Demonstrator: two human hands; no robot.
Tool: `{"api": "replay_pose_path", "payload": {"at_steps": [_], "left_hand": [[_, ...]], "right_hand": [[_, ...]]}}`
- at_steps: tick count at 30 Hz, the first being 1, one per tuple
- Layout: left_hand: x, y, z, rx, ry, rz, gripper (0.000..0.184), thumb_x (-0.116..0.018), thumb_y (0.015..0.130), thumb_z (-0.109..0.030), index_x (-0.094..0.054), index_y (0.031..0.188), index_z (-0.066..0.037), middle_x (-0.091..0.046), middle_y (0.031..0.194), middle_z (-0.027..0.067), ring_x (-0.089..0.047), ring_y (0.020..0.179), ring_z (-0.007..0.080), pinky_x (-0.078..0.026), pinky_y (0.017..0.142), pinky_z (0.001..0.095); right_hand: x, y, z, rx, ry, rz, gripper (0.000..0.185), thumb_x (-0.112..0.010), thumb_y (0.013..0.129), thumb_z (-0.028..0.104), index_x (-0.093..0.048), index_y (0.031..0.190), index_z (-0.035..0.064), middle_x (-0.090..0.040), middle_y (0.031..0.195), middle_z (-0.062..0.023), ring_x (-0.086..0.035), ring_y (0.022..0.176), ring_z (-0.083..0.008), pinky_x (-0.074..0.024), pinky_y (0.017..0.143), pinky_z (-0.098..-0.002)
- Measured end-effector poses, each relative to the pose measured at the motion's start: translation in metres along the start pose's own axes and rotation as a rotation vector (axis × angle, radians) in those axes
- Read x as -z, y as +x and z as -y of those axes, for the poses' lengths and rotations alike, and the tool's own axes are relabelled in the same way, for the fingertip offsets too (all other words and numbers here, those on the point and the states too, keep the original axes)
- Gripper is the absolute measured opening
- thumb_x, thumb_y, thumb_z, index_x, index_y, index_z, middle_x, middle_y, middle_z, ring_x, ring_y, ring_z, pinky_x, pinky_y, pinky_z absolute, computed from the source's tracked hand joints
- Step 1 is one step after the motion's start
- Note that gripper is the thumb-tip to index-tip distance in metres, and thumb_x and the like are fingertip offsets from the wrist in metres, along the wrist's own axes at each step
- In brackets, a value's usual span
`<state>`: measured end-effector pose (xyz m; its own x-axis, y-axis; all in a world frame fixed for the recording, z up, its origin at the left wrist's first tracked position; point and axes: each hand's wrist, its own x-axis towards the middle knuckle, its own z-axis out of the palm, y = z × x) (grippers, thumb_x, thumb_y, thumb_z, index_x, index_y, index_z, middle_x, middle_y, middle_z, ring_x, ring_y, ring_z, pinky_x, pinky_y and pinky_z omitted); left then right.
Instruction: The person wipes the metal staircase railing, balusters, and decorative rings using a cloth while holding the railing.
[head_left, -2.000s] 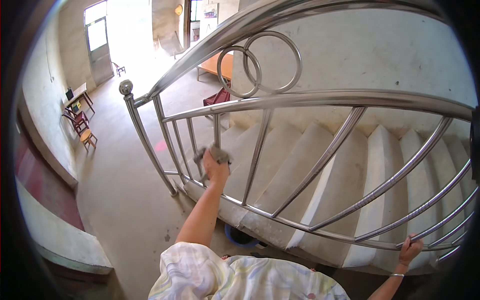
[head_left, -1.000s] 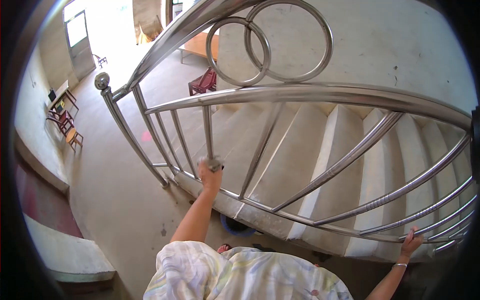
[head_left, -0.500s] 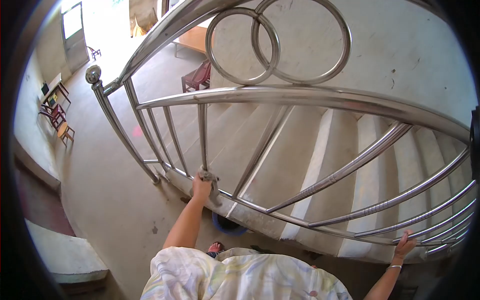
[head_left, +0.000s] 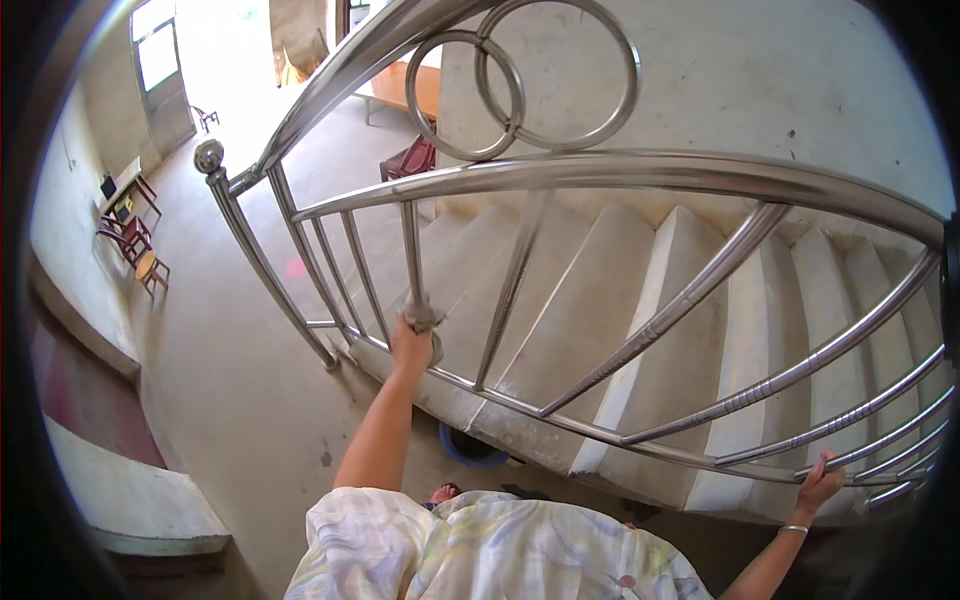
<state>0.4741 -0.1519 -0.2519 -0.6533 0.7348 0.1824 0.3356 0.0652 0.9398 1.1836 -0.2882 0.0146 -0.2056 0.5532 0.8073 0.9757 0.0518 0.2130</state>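
A grey cloth (head_left: pixel 422 317) is bunched in my left hand (head_left: pixel 411 345), wrapped round the lower part of a thin upright bar (head_left: pixel 411 250) of the steel railing. At the lower right, my right hand (head_left: pixel 821 482) has its fingers closed round a low bar of the same railing; a bracelet (head_left: pixel 793 528) circles that wrist. Above my left hand runs the thick curved rail (head_left: pixel 620 172), with two interlocking metal rings (head_left: pixel 465 95) over it.
Concrete steps (head_left: pixel 590 290) rise to the right behind the railing. Under their edge is a dark basin with a blue rim (head_left: pixel 474 459). Beyond the post (head_left: pixel 262 260) are a stool (head_left: pixel 150 268), dark red chairs (head_left: pixel 412 160) and an orange-topped table (head_left: pixel 425 88).
My left hand and the cloth have gone down the bar and, since half a second ago, back up a little. My right hand stays on its bar. The view has shifted.
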Motion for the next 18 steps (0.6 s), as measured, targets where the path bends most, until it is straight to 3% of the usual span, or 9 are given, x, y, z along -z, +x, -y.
{"api": "replay_pose_path", "payload": {"at_steps": [3,5,6,8,9,10,12,16,18], "left_hand": [[-0.023,-0.014,0.124,0.335,-0.063,0.213,0.037,-0.056,0.070,0.000,-0.052,0.107,-0.004,-0.060,0.091,0.0118,-0.058,0.085,0.0273,-0.045,0.075,0.0345],[-0.007,-0.042,0.062,0.495,-0.075,0.287,0.046,-0.055,0.067,0.006,-0.050,0.111,-0.006,-0.058,0.090,0.0063,-0.057,0.082,0.0213,-0.045,0.073,0.0303],[-0.017,-0.039,0.081,0.481,-0.082,0.287,0.046,-0.055,0.067,0.006,-0.050,0.111,-0.006,-0.058,0.090,0.0063,-0.057,0.082,0.0213,-0.045,0.073,0.0303],[-0.034,-0.036,0.121,0.673,-0.815,0.160,0.051,-0.055,0.064,0.010,-0.049,0.112,-0.006,-0.056,0.091,0.0030,-0.055,0.080,0.0160,-0.045,0.071,0.0271],[-0.040,-0.034,0.106,0.611,-0.712,0.052,0.047,-0.053,0.065,0.010,-0.050,0.110,-0.006,-0.057,0.089,0.0036,-0.055,0.079,0.0147,-0.045,0.070,0.0265],[-0.020,-0.047,0.049,0.612,-0.710,0.052,0.047,-0.053,0.065,0.010,-0.050,0.110,-0.006,-0.057,0.089,0.0036,-0.055,0.079,0.0147,-0.045,0.070,0.0265],[0.027,-0.058,-0.100,0.360,-0.237,0.013,0.044,-0.051,0.066,0.010,-0.051,0.107,-0.004,-0.057,0.086,0.0028,-0.055,0.079,0.0141,-0.045,0.071,0.0268],[0.053,-0.033,-0.163,0.084,-0.332,-0.078,0.047,-0.051,0.065,0.010,-0.051,0.110,-0.003,-0.058,0.088,0.0031,-0.055,0.082,0.0141,-0.045,0.073,0.0268],[0.066,-0.022,-0.193,-0.313,-0.203,-0.152,0.053,-0.051,0.065,0.009,-0.048,0.116,-0.003,-0.056,0.100,0.0081,-0.055,0.089,0.0184,-0.044,0.076,0.0289]], "right_hand": [[0.000,0.003,0.005,0.010,0.015,-0.013,0.024,-0.043,0.078,0.023,-0.051,0.078,0.0008,-0.052,0.072,-0.0165,-0.049,0.066,-0.0341,-0.0367,0.061,-0.0409],[-0.001,-0.001,-0.003,0.007,0.008,0.018,0.023,-0.043,0.078,0.023,-0.051,0.077,0.0010,-0.052,0.072,-0.0164,-0.049,0.067,-0.0341,-0.0366,0.062,-0.0409],[-0.001,0.001,-0.005,0.010,0.002,0.054,0.022,-0.042,0.078,0.022,-0.050,0.077,0.0012,-0.052,0.072,-0.0163,-0.049,0.067,-0.0341,-0.0365,0.062,-0.0409],[0.000,0.002,-0.002,0.007,-0.001,0.034,0.021,-0.043,0.077,0.021,-0.050,0.076,0.0012,-0.051,0.072,-0.0161,-0.049,0.067,-0.0339,-0.0365,0.063,-0.0406],[0.000,0.002,0.000,0.010,-0.002,0.030,0.020,-0.043,0.077,0.020,-0.050,0.076,0.0011,-0.051,0.072,-0.0158,-0.049,0.067,-0.0338,-0.0365,0.063,-0.0403],[-0.001,0.002,0.000,0.009,-0.001,0.032,0.020,-0.043,0.077,0.020,-0.050,0.076,0.0011,-0.051,0.072,-0.0158,-0.049,0.067,-0.0338,-0.0365,0.063,-0.0403],[-0.004,0.000,0.000,0.015,-0.024,-0.036,0.018,-0.044,0.077,0.018,-0.050,0.075,0.0010,-0.051,0.072,-0.0153,-0.048,0.067,-0.0337,-0.0363,0.064,-0.0403],[-0.003,0.002,0.005,0.016,0.015,-0.065,0.017,-0.045,0.077,0.017,-0.050,0.075,0.0009,-0.050,0.071,-0.0149,-0.048,0.067,-0.0336,-0.0365,0.064,-0.0401],[0.000,0.005,0.009,0.021,0.027,-0.054,0.018,-0.045,0.077,0.018,-0.050,0.075,0.0008,-0.051,0.071,-0.0149,-0.048,0.067,-0.0338,-0.0369,0.064,-0.0398]]}}
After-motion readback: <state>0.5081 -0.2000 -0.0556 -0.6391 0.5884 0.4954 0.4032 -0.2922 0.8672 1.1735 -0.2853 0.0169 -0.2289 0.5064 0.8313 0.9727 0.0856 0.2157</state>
